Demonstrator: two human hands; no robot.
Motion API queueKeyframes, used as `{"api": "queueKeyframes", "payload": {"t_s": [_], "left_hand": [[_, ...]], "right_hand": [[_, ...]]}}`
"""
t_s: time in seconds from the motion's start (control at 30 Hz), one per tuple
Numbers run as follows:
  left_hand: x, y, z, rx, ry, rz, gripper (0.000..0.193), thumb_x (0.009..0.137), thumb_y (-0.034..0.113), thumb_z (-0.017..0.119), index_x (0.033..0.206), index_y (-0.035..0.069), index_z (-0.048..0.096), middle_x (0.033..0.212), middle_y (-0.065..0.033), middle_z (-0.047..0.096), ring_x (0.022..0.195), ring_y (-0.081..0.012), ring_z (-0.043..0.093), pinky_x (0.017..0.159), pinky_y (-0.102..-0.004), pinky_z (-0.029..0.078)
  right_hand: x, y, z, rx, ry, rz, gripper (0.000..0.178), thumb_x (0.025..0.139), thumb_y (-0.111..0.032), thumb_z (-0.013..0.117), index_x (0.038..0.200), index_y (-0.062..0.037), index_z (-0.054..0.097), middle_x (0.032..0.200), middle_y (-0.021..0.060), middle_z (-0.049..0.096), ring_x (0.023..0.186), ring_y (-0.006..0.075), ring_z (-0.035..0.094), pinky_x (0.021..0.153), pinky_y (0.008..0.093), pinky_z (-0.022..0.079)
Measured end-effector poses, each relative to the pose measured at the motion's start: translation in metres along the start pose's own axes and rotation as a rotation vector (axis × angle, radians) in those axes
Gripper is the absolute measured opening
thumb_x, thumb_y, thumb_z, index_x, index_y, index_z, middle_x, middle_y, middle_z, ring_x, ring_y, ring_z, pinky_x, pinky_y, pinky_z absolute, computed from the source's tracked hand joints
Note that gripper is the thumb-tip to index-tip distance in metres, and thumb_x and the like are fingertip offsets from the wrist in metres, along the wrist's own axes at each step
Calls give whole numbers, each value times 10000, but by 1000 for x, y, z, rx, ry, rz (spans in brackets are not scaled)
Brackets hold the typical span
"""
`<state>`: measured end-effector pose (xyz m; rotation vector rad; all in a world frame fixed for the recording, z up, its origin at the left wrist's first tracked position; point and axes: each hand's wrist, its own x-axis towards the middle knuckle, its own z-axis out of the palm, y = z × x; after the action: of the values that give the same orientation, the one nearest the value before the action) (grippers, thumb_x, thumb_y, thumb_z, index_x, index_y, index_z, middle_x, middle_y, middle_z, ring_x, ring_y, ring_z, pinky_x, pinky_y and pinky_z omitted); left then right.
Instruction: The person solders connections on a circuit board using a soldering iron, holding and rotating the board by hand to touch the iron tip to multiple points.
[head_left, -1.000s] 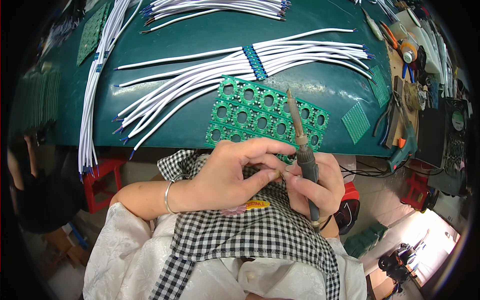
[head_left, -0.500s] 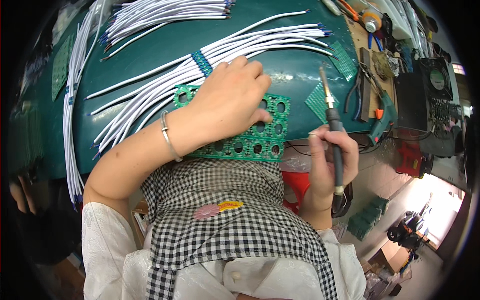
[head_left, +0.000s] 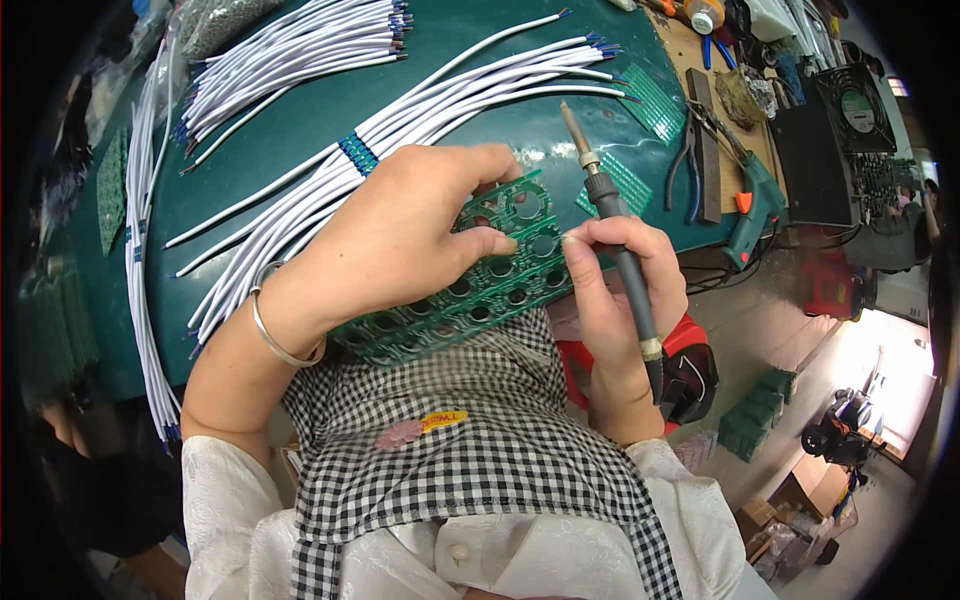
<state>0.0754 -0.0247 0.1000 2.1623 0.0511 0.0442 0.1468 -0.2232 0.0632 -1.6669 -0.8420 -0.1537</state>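
My left hand [head_left: 400,235] grips a green circuit board panel with round holes [head_left: 480,290], lifted at the near edge of the green work mat [head_left: 300,130] above my checked apron. A silver bangle sits on that wrist. My right hand [head_left: 620,290] holds a soldering iron [head_left: 610,220] by its dark handle, tip pointing up and away; its fingertips also touch the panel's right edge.
Bundles of white wires with blue ties [head_left: 400,120] spread across the mat, more [head_left: 290,50] at the far left. Small green boards [head_left: 655,100] lie right of them. Pliers [head_left: 690,150], a glue gun [head_left: 755,205] and a black fan [head_left: 855,100] crowd the right side. A red stool [head_left: 690,350] stands below.
My left hand has lifted the green panel off the mat and drawn it toward me. My right hand with the iron has moved in to meet the panel's right edge.
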Motion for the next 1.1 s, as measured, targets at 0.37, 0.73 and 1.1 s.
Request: {"api": "queueKeyframes", "payload": {"t_s": [0.37, 0.73, 1.1], "left_hand": [[-21, 7, -3, -445, -165, -150, 458, 854, 23, 724, 1284, -30, 576, 1085, -65, 646, 995, -109, 589, 907, -284, 493], [-36, -4, 6, -561, -168, -108, 503, 875, -34, 650, 1364, -9, 532, 1227, -76, 613, 1066, -127, 578, 944, -279, 470], [-41, 2, 8, -586, -132, -173, 498, 879, 0, 669, 1361, -4, 544, 1213, -42, 611, 977, -83, 554, 916, -255, 474]], "right_hand": [[7, -7, 10, -24, 38, -11, 224, 753, 70, 771, 926, -16, 657, 786, 84, 680, 686, 171, 654, 628, 259, 510], [3, -6, 10, -48, 33, 5, 203, 771, 64, 760, 929, -5, 653, 795, 95, 686, 696, 174, 662, 642, 265, 526], [-2, -5, 9, 21, 40, 118, 229, 800, 33, 771, 989, -9, 648, 899, 93, 702, 797, 155, 703, 737, 266, 562]]}}
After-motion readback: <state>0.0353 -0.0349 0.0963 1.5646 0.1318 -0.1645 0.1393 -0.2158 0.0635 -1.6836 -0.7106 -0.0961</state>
